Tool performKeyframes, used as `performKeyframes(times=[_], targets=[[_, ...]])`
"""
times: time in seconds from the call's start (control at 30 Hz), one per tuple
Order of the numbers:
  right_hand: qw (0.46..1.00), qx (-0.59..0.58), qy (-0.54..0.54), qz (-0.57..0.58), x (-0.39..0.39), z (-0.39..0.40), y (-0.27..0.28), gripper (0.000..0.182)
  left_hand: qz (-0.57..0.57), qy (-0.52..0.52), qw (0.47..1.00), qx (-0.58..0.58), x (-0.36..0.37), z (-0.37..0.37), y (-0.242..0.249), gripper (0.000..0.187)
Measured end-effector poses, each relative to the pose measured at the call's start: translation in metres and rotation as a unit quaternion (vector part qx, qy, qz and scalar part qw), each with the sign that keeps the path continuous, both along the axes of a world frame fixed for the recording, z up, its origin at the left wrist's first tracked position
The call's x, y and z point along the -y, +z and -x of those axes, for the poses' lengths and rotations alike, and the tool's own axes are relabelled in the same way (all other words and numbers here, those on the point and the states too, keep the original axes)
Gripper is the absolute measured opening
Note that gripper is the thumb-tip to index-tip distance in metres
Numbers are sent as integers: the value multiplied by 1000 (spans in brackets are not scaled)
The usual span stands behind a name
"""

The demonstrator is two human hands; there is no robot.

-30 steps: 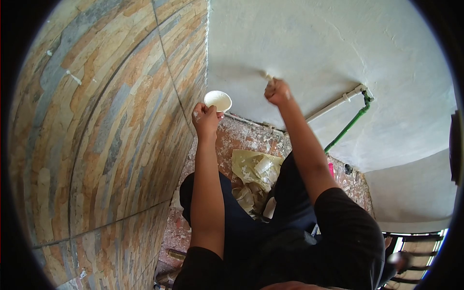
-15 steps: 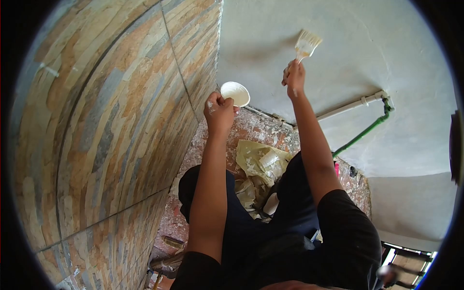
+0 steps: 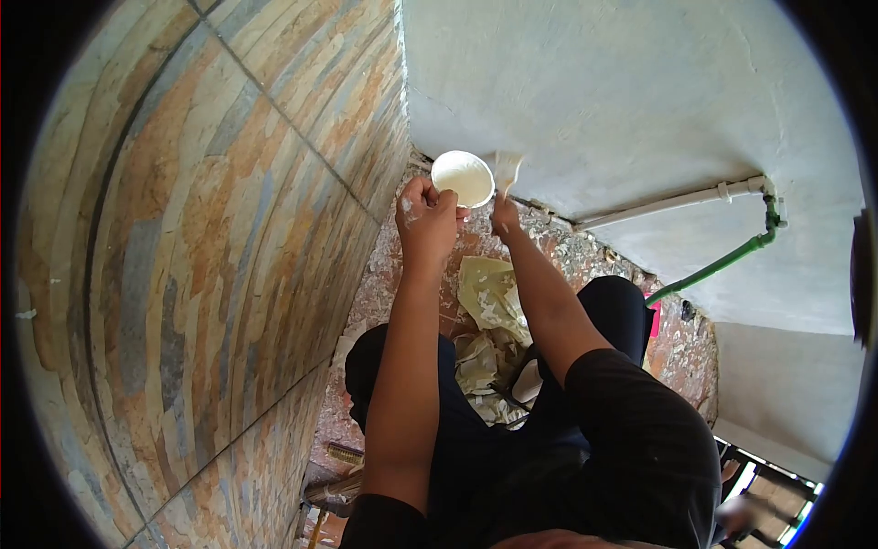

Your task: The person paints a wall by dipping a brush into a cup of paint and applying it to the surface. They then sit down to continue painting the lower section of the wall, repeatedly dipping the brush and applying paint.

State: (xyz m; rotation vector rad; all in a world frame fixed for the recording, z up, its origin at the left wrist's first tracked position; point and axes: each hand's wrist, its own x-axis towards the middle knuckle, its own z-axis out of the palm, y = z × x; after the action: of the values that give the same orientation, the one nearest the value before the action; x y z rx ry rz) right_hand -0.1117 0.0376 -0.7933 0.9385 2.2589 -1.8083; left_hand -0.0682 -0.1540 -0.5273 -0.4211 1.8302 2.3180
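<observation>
My left hand (image 3: 427,224) is wrapped round the side of a white cup (image 3: 464,174), whose open mouth faces me and shows whitish paint inside. White smears mark the back of that hand. Just right of the cup, my right hand (image 3: 504,218) grips the handle of a paintbrush (image 3: 508,170). The brush points up, its pale bristles slightly blurred, low in front of the grey-white wall (image 3: 594,101). Brush and cup rim are close side by side in the head view.
A stone-patterned tiled wall (image 3: 229,274) rises on the left. Along the wall's foot run a white pipe (image 3: 677,203) and a green pipe (image 3: 709,267). Crumpled yellowish sheeting (image 3: 494,297) lies on the paint-spattered floor (image 3: 380,284) between my legs. A bristled brush (image 3: 346,454) lies at lower left.
My right hand has brought the paintbrush down and left from high on the wall to beside the cup. The cup has shifted slightly right, and the view has shifted a little.
</observation>
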Motion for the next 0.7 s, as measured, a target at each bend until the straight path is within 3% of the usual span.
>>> performKeyframes(times=[0.07, 0.1, 0.2, 0.23, 0.3, 0.4, 0.47, 0.7], targets=[[960, 116, -90, 239, 4, -8, 14, 35, -4, 7, 1000, 3, 1, 0, 2, 12], [961, 110, -87, 238, 2, -3, 21, 35, -7, 14, 1000, 13, 3, 0, 2, 12], [922, -33, -47, 384, -23, 6, 50, 28, -1, 7, 1000, -18, 7, -1, 3, 11], [893, -26, -133, 428, -22, 18, 96, 28, -6, 2, 1000, -23, 8, -3, 3, 11], [886, -21, -179, 428, -32, 32, 177, 23, -3, 10, 1000, -19, 12, -3, 7, 11], [866, -27, -141, 479, -48, 33, 281, 21, -14, 28, 999, -26, 16, -4, 6, 15], [866, -28, -128, 482, -53, 26, 327, 23, -23, 35, 999, -31, 20, -11, 11, 15], [900, -214, 19, 379, -32, -39, 432, 20, -31, 75, 995, -49, 31, -23, 18, 16]])
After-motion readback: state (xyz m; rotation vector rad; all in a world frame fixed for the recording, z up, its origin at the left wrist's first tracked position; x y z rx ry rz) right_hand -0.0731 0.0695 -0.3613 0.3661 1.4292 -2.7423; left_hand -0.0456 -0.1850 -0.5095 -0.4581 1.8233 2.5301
